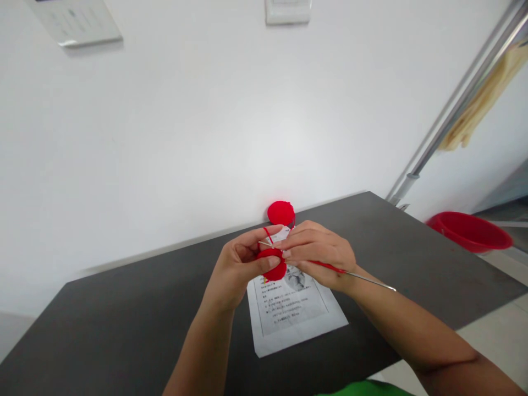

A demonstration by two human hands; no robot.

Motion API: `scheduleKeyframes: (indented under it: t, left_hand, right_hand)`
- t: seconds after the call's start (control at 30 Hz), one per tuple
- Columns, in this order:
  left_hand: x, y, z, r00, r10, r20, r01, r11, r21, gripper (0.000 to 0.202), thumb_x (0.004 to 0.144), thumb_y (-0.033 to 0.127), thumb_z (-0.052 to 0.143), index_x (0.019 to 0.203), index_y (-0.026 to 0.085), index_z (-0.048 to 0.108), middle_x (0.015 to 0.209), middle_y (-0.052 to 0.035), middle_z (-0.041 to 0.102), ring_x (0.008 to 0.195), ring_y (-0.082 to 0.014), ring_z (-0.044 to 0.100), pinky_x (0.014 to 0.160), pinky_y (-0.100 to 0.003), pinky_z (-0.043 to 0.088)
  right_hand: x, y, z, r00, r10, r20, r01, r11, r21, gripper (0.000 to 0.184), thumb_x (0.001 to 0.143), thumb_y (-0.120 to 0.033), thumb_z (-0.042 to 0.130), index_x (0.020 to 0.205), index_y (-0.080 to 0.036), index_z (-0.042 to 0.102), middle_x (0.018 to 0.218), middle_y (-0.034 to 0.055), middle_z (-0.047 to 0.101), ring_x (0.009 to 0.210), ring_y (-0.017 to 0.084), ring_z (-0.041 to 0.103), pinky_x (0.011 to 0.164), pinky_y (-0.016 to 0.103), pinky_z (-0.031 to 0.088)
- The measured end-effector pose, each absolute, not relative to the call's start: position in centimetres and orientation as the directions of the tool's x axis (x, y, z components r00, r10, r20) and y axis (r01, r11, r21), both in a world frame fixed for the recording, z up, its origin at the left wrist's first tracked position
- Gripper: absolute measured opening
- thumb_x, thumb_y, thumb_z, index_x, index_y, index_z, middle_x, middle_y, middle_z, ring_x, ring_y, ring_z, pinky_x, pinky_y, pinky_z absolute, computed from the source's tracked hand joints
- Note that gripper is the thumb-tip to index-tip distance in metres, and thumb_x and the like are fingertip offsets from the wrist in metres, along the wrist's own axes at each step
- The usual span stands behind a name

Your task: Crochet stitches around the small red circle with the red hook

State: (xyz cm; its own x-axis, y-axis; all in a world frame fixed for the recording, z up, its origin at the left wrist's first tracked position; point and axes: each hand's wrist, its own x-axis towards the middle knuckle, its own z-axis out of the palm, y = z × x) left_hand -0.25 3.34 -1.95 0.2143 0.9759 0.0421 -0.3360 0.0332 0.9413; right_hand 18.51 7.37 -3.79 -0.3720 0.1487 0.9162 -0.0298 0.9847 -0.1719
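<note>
My left hand (243,261) pinches a small red crochet piece (275,270) between thumb and fingers, and a strand of red yarn (268,235) runs over its raised index finger. A crochet hook (367,279) with a red grip and a metal shaft lies in my right hand (319,250), whose fingers are closed round it. The hook's thin tip is at the top edge of the crochet piece, by the yarn. A bit of yellow shows at the piece's lower edge. Behind my hands, a red yarn ball (281,213) rests on the table against the wall.
A printed sheet of paper (297,319) lies under my hands on the dark table (144,308). The white wall (185,137) rises at the table's back edge. To the right are a red basin (470,231), a metal pole (462,104) and hanging pale yellow gloves (482,99).
</note>
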Motion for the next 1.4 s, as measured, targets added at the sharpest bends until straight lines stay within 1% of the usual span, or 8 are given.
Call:
scheduleKeyframes:
  t: [0.2,0.4,0.57,0.67,0.77,0.93,1.17,1.4]
  left_hand:
    - [-0.1,2.7,-2.0,0.070,0.987,0.143,-0.132,-0.133,0.982,0.050,0.065,0.021,0.087,0.114,0.024,0.078,0.066,0.0036,0.064,0.061,-0.0127,0.058,0.068,-0.028,0.053]
    - [1.7,1.7,-2.4,-0.217,0.908,0.357,0.306,-0.284,0.909,0.052,0.078,0.019,0.075,0.129,0.026,0.070,0.079,0.0025,0.068,0.078,-0.0153,0.061,0.085,-0.030,0.050]
    - [2.1,2.6,-2.4,-0.081,0.986,0.144,-0.159,-0.155,0.975,0.051,0.070,0.022,0.081,0.121,0.023,0.075,0.076,0.0014,0.070,0.071,-0.0138,0.063,0.071,-0.027,0.053]
    - [1.0,3.3,-2.0,0.151,0.987,0.049,-0.349,0.007,0.937,0.046,0.059,0.020,0.088,0.104,0.021,0.081,0.073,-0.0012,0.073,0.066,-0.0156,0.066,0.068,-0.028,0.054]
    - [-0.2,3.6,-1.7,0.315,0.949,-0.009,-0.382,0.136,0.914,0.039,0.057,0.019,0.088,0.096,0.020,0.083,0.072,-0.0041,0.075,0.067,-0.0190,0.069,0.070,-0.031,0.055]
    - [-0.5,3.6,-2.0,0.361,0.932,-0.035,-0.443,0.204,0.873,0.039,0.058,0.019,0.084,0.097,0.018,0.083,0.075,-0.0058,0.076,0.069,-0.0199,0.071,0.072,-0.031,0.055]
    - [-0.2,3.7,-2.2,0.309,0.951,0.009,-0.474,0.146,0.868,0.035,0.064,0.014,0.081,0.099,0.019,0.083,0.072,-0.0022,0.072,0.058,-0.0107,0.060,0.067,-0.026,0.050]
    - [-1.1,3.2,-1.4,0.264,0.960,0.099,-0.545,0.064,0.836,0.037,0.065,0.015,0.075,0.101,0.012,0.082,0.053,0.0011,0.054,0.051,-0.0079,0.043,0.054,-0.022,0.032]
  right_hand:
    - [18.7,7.1,-3.6,-0.348,0.350,0.869,-0.043,0.921,-0.388,0.009,0.092,-0.012,0.065,0.097,-0.019,0.069,0.091,0.0075,0.079,0.089,0.020,0.076,0.080,0.035,0.062]
    - [17.6,6.8,-4.9,-0.319,0.268,0.909,0.171,0.960,-0.223,0.012,0.095,-0.013,0.057,0.104,-0.019,0.062,0.111,0.0132,0.075,0.105,0.023,0.070,0.093,0.041,0.058]
    - [16.9,7.3,-5.7,-0.332,0.142,0.932,0.256,0.965,-0.056,0.011,0.101,-0.026,0.051,0.095,-0.022,0.059,0.110,0.0131,0.073,0.105,0.023,0.069,0.088,0.041,0.059]
    - [17.1,7.0,-4.8,-0.360,0.193,0.913,0.178,0.975,-0.136,0.016,0.102,-0.030,0.049,0.093,-0.023,0.059,0.103,0.0084,0.075,0.100,0.021,0.072,0.086,0.038,0.061]
    - [17.8,6.5,-3.5,-0.343,0.264,0.901,0.056,0.964,-0.261,0.007,0.100,-0.026,0.058,0.099,-0.021,0.062,0.099,0.0071,0.077,0.102,0.020,0.073,0.092,0.038,0.060]
    - [18.4,6.4,-2.9,-0.384,0.239,0.892,-0.019,0.964,-0.267,0.006,0.094,-0.017,0.067,0.100,-0.016,0.067,0.097,0.0100,0.080,0.097,0.019,0.075,0.091,0.038,0.060]
    - [18.1,6.4,-3.0,-0.376,0.188,0.907,0.058,0.982,-0.179,0.009,0.092,-0.012,0.067,0.101,-0.016,0.067,0.096,0.0112,0.079,0.095,0.019,0.075,0.089,0.038,0.061]
    - [18.5,5.2,-2.2,-0.345,0.323,0.881,-0.043,0.932,-0.359,0.014,0.093,-0.011,0.064,0.102,-0.021,0.068,0.096,0.0085,0.080,0.096,0.020,0.075,0.087,0.037,0.062]
